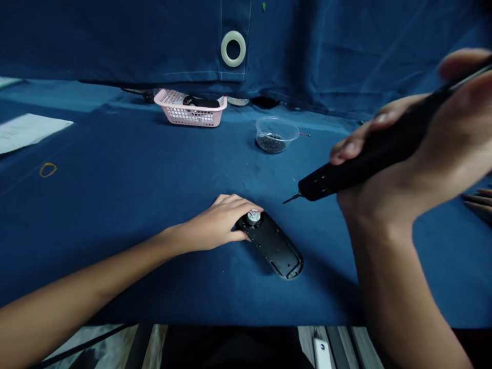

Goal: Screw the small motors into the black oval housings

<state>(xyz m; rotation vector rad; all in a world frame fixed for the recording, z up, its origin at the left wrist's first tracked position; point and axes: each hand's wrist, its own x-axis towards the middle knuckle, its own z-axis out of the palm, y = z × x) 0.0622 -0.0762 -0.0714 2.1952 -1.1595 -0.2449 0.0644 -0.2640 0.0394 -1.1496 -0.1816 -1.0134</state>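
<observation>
My left hand grips the upper end of a long black plastic housing that lies slanted on the blue cloth. Close by its fingertips, a small round whitish part with a bit of red wire sits at that end of the housing. My right hand is wrapped round a black electric screwdriver, raised at the right. The thin bit points down and left, above and apart from the housing.
Toward the back stand a pink basket holding a black item and a clear tub of small dark pieces. A yellow rubber band and white paper lie left. Blue cloth hangs behind. Another person's fingers show far right.
</observation>
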